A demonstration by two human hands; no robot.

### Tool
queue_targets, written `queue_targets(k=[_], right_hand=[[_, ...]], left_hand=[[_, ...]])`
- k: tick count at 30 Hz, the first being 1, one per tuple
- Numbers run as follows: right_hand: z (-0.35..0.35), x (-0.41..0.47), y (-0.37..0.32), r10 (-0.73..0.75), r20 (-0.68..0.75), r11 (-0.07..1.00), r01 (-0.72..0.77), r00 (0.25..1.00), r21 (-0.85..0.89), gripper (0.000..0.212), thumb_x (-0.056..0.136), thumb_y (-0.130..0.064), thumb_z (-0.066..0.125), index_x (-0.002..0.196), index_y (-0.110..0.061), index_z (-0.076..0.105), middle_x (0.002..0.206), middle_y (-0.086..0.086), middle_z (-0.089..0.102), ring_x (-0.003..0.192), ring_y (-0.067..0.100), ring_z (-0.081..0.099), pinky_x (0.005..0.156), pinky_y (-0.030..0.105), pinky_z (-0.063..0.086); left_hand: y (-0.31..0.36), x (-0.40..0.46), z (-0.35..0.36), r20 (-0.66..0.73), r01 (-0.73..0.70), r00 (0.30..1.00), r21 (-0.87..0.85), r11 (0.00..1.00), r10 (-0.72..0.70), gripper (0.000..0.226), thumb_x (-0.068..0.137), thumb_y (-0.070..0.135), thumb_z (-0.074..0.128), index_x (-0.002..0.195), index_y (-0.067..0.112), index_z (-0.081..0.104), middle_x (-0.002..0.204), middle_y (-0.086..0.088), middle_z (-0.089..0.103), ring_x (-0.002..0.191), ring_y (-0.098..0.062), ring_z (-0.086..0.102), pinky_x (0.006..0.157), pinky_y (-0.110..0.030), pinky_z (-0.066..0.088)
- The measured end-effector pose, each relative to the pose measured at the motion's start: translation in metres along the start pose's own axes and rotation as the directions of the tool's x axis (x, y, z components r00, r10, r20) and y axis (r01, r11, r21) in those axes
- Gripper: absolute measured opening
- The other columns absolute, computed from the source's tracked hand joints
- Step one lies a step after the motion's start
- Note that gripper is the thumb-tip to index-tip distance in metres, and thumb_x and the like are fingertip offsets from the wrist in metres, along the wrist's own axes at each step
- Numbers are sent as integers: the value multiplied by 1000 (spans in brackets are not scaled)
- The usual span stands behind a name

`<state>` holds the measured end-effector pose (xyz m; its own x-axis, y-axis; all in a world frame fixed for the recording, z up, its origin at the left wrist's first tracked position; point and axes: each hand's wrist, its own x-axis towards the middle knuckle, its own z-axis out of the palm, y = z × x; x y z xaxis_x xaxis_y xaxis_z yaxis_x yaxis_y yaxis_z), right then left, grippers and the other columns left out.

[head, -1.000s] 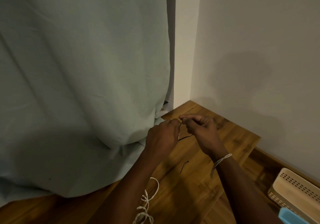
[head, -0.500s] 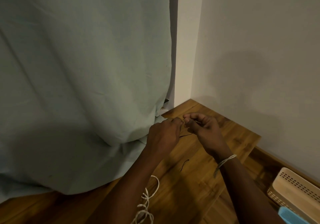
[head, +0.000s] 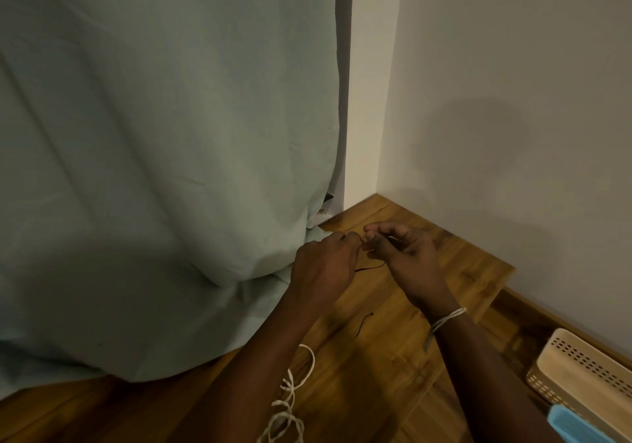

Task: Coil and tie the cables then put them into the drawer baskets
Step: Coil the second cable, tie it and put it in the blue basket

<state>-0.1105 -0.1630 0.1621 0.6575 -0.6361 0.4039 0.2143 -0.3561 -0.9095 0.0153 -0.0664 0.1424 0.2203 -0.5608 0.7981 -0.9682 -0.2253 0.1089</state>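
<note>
The pale green curtain hangs over the left of the wooden worktop, its hem bulging out just beside the left hand, so there is little room on that side. Compared with a second ago the scene is almost the same: both hands sit slightly lower and the gap between their fingertips has opened by a hair, which I read as a thin tie being drawn taut or straightened rather than any knot being finished. The left hand is clenched into a pinch on one end of that dark strand; the right hand pinches the other end with its thumb and forefinger, the remaining fingers loosely curled, and a loop of the strand sags below them. A second short dark tie lies loose on the wood between the forearms. The white cable, the thing to be bundled, lies in loose loops at the bottom edge, partly under the left forearm, not yet tied. A white cord band circles the right wrist. The cream perforated basket waits at the far right, with a blue basket in front of it.
</note>
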Motion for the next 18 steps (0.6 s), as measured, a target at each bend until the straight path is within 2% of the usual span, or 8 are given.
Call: queue_targets(k=[2, 4, 5, 8, 10, 12, 15, 18], right_hand=[[0, 0, 1, -5, 13, 1000, 5, 1000, -30, 11, 94, -10, 67, 101, -10, 75, 89, 1, 77, 79, 20, 72, 71, 33, 62], [0, 1, 3, -4, 23, 998, 5, 1000, -63, 11, 93, -10, 68, 101, -10, 76, 87, 0, 77, 78, 20, 72, 72, 37, 62], [0, 1, 3, -3, 25, 997, 4, 1000, -73, 11, 93, -11, 68, 101, -11, 76, 86, 0, 76, 78, 20, 72, 72, 38, 62], [0, 1, 4, -10, 40, 995, 14, 999, -96, 11, 93, -12, 69, 100, -15, 77, 85, 0, 76, 78, 20, 72, 73, 39, 62], [1, 0, 5, -11, 47, 995, 15, 999, -98, 12, 92, -12, 69, 100, -16, 77, 85, 0, 77, 78, 20, 72, 72, 38, 62], [0, 1, 3, 12, 52, 996, -7, 999, -88, 13, 91, -12, 70, 100, -16, 77, 85, 1, 77, 79, 20, 72, 70, 37, 61], [-6, 3, -1, 81, 91, 996, -78, 993, -30, 13, 90, -5, 70, 99, -12, 75, 86, 2, 77, 78, 18, 71, 65, 30, 57], [-13, 7, -6, 87, 174, 994, -74, 981, -81, 8, 88, -7, 72, 93, -12, 76, 85, 1, 77, 79, 17, 71, 67, 27, 56]], left_hand=[[-1, -2, 2, -44, -42, 998, -3, 999, 42, 17, 99, 24, 38, 84, 16, 40, 48, -2, 59, 33, -11, 54, 30, -21, 44], [1, -3, -1, 16, -64, 998, 27, 998, 63, 17, 82, 16, 72, 80, 14, 55, 51, -2, 59, 34, -12, 53, 31, -23, 46], [3, -5, -3, 47, -67, 997, 47, 997, 65, 22, 71, 13, 81, 76, 12, 60, 51, -2, 58, 34, -12, 52, 31, -24, 46], [4, -1, -4, 43, -60, 997, 61, 996, 57, 38, 53, 10, 80, 79, 10, 51, 47, -4, 58, 30, -14, 53, 26, -22, 41], [4, -2, -3, 100, -17, 995, 60, 998, 11, 32, 63, 10, 84, 79, 10, 56, 52, -3, 59, 34, -13, 54, 32, -23, 42], [4, -5, -6, 172, 12, 985, 30, 999, -17, 18, 75, 14, 82, 78, 13, 64, 58, -2, 60, 40, -14, 54, 38, -26, 46], [-2, -5, -5, 211, 3, 978, 15, 1000, -6, 7, 84, 18, 69, 81, 14, 63, 62, -4, 62, 44, -19, 58, 39, -31, 52], [-11, -2, 0, 204, -36, 978, -33, 999, 42, 32, 104, 28, 28, 86, 15, 51, 57, -4, 63, 41, -17, 61, 33, -25, 48]])
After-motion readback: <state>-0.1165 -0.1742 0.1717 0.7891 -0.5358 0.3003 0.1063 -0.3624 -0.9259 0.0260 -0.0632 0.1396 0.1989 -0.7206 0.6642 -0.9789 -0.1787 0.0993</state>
